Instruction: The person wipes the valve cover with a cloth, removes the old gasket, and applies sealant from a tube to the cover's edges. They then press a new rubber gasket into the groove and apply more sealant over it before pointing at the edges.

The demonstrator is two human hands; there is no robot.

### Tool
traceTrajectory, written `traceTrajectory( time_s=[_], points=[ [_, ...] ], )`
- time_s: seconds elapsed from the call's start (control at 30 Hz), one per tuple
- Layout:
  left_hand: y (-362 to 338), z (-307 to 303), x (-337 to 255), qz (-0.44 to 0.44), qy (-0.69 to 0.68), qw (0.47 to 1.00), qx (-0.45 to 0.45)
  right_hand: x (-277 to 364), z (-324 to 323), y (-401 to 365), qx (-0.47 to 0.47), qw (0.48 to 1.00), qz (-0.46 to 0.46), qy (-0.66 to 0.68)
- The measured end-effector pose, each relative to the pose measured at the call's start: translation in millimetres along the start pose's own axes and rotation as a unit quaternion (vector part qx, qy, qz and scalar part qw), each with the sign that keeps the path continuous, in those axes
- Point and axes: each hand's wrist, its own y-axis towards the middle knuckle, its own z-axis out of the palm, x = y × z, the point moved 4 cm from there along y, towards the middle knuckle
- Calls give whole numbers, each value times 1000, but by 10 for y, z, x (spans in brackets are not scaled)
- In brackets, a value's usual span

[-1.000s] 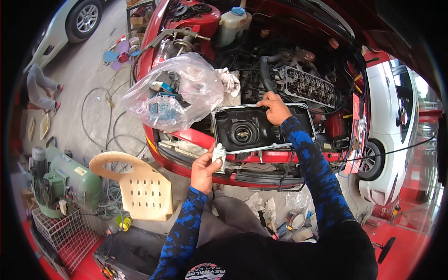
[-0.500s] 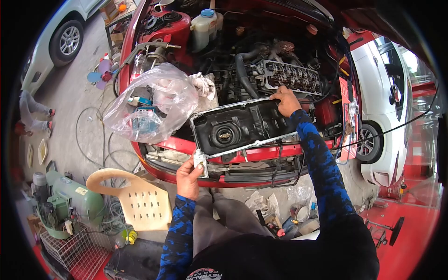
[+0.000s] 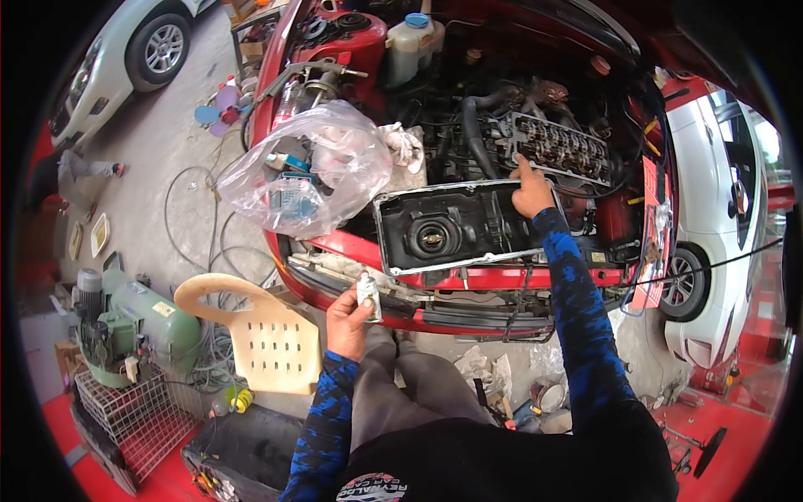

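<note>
My left hand [image 3: 345,325] holds a small whitish tube [image 3: 369,298] upright, its nozzle up, in front of the car's bumper. A black valve cover [image 3: 468,224] lies inside-up across the front of the engine bay, with a light grey bead along its rim. Above the cover's upper edge is my right hand [image 3: 533,191], index finger stretched toward the near edge of the open cylinder head [image 3: 562,149]. Whether the fingertip touches the head cannot be made out. The other fingers of that hand are curled, and nothing shows in them.
A clear plastic bag [image 3: 314,167] with boxes sits on the car's left front, beside a white rag [image 3: 403,146] and a spray gun [image 3: 322,79]. A cream chair [image 3: 268,339] and green compressor [image 3: 150,322] stand lower left. Another person's leg [image 3: 92,169] shows far left.
My left hand has lowered the tube away from the cover's corner. My right hand has moved off the cover's upper edge toward the cylinder head. The whole view has shifted.
</note>
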Motion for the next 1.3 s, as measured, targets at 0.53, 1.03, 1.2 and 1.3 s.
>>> traceTrajectory(
  time_s=[0.53,1.03,1.2,1.3],
  points=[
    [-245,-20,-62,-10,-8,1000,-9,1926,653,-303,32,981,-167,99],
    [-185,-87,-212,8,4,1000,20,1715,565,-232,-17,990,-55,132],
    [-200,-177,-328,21,20,999,33,201,-32,-100,-85,993,41,-65],
    [-156,-320,-291,11,43,998,47,-483,-289,-62,-54,989,98,-99]
  ],
)
